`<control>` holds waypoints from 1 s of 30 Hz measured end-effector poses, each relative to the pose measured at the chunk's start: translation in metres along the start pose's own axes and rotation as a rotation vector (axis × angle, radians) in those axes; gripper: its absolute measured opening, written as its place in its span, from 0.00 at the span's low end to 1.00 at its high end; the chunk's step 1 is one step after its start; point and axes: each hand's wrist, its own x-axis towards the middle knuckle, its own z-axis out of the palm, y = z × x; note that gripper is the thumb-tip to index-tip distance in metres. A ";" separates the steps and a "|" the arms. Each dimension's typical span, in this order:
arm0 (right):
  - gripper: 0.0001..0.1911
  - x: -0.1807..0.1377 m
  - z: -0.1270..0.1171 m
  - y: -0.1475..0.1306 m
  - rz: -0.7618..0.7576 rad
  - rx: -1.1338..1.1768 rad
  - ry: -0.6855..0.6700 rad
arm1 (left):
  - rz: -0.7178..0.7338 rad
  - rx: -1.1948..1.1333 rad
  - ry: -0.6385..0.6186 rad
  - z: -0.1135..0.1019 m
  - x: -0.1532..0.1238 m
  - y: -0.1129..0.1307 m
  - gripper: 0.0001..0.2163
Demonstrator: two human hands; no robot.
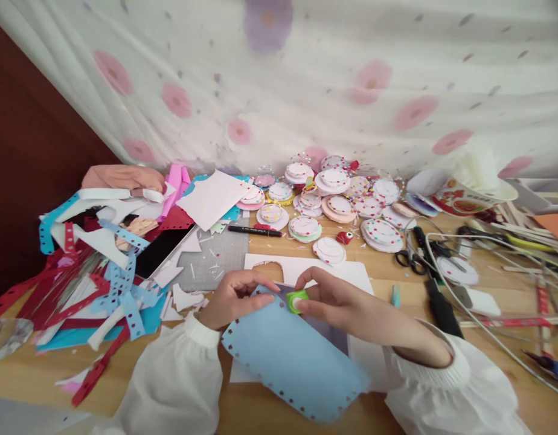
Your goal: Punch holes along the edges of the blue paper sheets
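A sheet of light blue paper (292,356) is held up over the table, with small punched shapes along its edges. My left hand (243,296) pinches its upper left edge between thumb and fingers. In my right hand (333,302) is a small green craft punch (297,301), gripped between thumb and fingers at the paper's upper edge. Beneath the blue paper lie a darker greyish-purple sheet (340,341) and a white sheet (355,275) with a curved cut-out. How far the paper's edge sits inside the punch cannot be made out.
Punched paper scraps (125,290) and a phone (163,251) lie left, by a grey cutting mat (215,260). A black marker (255,231) and several layered paper discs (336,208) are behind my hands. Scissors (410,261), a white cable (446,272) and a paper tub (469,193) are right.
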 end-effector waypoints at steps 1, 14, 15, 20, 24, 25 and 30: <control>0.13 0.000 0.001 0.000 -0.003 -0.001 -0.012 | -0.001 0.006 0.000 0.000 0.000 0.000 0.10; 0.12 -0.002 -0.002 0.003 0.008 -0.264 -0.032 | 0.021 0.081 -0.032 0.003 -0.002 0.007 0.07; 0.13 -0.003 -0.002 0.002 0.025 -0.292 -0.032 | 0.021 0.082 -0.029 0.003 -0.002 0.007 0.08; 0.15 -0.004 0.002 -0.002 0.104 -0.386 -0.037 | 0.009 0.066 -0.020 0.004 -0.002 0.009 0.08; 0.18 -0.001 0.006 -0.001 0.093 -0.423 -0.022 | 0.019 0.071 -0.033 0.004 -0.001 0.011 0.08; 0.19 0.000 0.006 0.000 0.089 -0.429 -0.024 | 0.024 0.075 -0.037 0.004 -0.001 0.012 0.08; 0.21 0.004 0.006 0.005 0.080 -0.412 -0.027 | 0.039 0.078 -0.044 0.003 -0.001 0.010 0.08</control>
